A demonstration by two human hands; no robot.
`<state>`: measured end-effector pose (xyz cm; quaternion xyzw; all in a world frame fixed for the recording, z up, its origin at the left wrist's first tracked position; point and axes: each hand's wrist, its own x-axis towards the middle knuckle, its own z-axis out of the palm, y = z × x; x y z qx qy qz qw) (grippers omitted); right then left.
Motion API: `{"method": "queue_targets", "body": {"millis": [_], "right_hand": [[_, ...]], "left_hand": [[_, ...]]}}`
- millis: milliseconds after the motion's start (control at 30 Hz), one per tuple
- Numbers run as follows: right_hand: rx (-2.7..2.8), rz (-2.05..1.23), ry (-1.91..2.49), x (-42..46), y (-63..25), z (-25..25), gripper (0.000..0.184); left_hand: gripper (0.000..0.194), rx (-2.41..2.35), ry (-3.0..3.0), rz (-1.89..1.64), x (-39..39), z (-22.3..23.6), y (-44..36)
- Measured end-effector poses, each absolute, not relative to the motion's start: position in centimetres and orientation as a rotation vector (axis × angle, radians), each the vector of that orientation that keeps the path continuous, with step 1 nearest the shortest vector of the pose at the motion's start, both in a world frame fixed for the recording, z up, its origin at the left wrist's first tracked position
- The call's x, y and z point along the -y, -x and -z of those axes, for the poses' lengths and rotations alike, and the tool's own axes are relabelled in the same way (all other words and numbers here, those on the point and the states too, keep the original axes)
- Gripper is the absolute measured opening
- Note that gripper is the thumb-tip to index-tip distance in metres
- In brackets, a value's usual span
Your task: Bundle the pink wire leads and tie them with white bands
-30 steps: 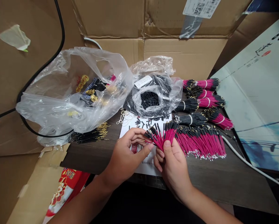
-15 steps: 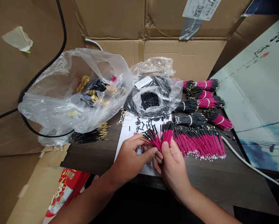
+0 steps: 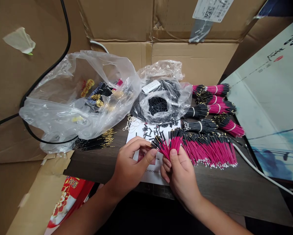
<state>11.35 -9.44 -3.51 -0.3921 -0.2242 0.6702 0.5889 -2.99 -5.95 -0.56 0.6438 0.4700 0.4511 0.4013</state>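
Observation:
My right hand (image 3: 182, 168) grips a fanned bunch of pink wires (image 3: 175, 142) with black sleeved ends, its thumb pressed across them. At the left side of that fan is my left hand (image 3: 130, 164), thumb and index finger drawn together at the black end of one wire, where a gold tip shows. Both hands are above a white printed sheet (image 3: 150, 178). Loose black sleeves (image 3: 148, 130) are scattered on the sheet's far part. Just right of my right hand, a wide row of pink wires (image 3: 210, 150) with black ends lies on the table.
Behind the sheet sits a clear bag of black sleeves (image 3: 158, 106). A large plastic bag (image 3: 75, 107) with wire bundles is at left, near loose black wires with gold ends (image 3: 97, 140). Tied bundles (image 3: 218, 107) are stacked at right. A white cable (image 3: 259, 169) crosses the table (image 3: 234, 191).
My left hand has shifted a little left, away from my right hand, uncovering more of the printed sheet. My right hand keeps its hold on the pink wires.

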Motion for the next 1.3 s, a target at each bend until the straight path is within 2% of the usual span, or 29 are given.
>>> {"method": "queue_targets", "body": {"millis": [133,467,700,867,1300], "right_hand": [[0.524,-1.555,0.92,9.4,-11.3,3.4,0.017],[0.524,-1.57,0.94,9.6,-11.3,3.4,0.019],[0.546,-1.582,0.922,9.5,-11.3,3.5,0.019],[0.531,-1.574,0.933,9.4,-11.4,3.6,0.018],[0.525,-1.553,1.022,9.2,-11.4,3.6,0.021]], "left_hand": [[0.005,-1.237,-1.596,-1.126,6.0,0.7,3.0],[0.022,-1.271,-1.292,-1.215,6.7,1.3,2.3],[0.052,-1.243,-1.328,-1.382,6.5,1.3,1.8],[0.031,-1.322,-1.432,-1.31,6.6,1.8,2.4],[0.043,-1.359,-1.515,-1.346,6.9,1.6,2.6]]}}
